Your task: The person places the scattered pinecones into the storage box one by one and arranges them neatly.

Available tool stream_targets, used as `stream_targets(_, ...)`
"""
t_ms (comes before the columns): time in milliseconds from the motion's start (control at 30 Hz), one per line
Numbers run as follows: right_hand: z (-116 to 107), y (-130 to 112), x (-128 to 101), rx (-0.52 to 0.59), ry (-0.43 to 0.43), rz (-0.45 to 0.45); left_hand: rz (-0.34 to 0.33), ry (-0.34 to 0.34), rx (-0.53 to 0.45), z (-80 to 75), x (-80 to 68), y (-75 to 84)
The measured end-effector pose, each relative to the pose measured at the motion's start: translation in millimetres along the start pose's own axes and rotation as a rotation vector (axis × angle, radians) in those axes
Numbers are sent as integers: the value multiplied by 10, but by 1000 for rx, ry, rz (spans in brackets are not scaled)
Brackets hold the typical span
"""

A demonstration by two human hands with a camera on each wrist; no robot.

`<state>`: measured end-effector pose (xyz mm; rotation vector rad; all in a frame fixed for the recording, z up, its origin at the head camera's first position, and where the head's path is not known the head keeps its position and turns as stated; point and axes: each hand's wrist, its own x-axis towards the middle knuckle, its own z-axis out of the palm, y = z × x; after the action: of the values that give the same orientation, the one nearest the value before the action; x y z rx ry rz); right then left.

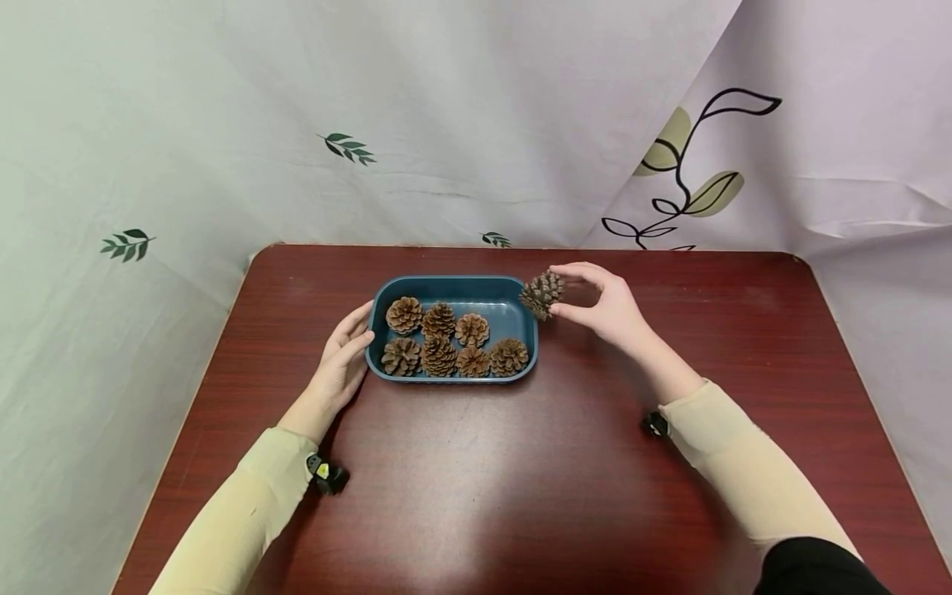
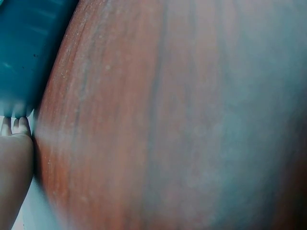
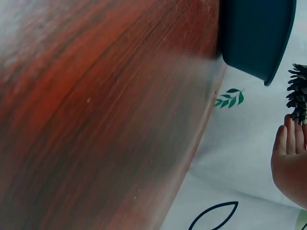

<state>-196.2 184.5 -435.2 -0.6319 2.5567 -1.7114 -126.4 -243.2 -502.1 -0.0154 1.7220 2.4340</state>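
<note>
A blue rectangular tray [image 1: 452, 382] on the table holds several brown pine cones [image 1: 439, 355], bunched at its left and along its near side. At the tray's left end my left hand [image 1: 344, 359] rests with thumb and fingers extended against the rim and outer wall. In the left wrist view the fingertips [image 2: 16, 125] touch the tray's wall. Above the tray's right rim, my right hand [image 1: 604, 307] pinches one pine cone [image 1: 541, 294] between thumb and fingers. The right wrist view shows that pine cone [image 3: 298, 93] beyond the tray [image 3: 256, 36], at the right edge.
The table [image 1: 521, 479] is dark reddish wood with rounded far corners. Behind it hangs a pale cloth [image 1: 446, 124] with leaf prints. Small black cameras are strapped at both wrists. A dark patch [image 1: 818, 570] covers part of the right sleeve.
</note>
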Motion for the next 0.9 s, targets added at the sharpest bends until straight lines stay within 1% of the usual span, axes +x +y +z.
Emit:
stream_targets(100, 53, -2, 13, -55, -14, -15, -2, -3, 4, 0, -1, -1)
stream_targets(333, 164, -23, 48, -68, -36, -57, 5, -3, -3, 0, 1, -3)
stream_targets(533, 231, -62, 104, -160, -40, -128, 8, -2, -11, -3, -2, 1)
stream_targets(700, 279, -99, 141, -210, -74, -175, 10, -1, -12, -2, -4, 3)
stream_targets(900, 315, -96, 169, -283, -123, -203, 13, 3, -22, 2, -1, -8)
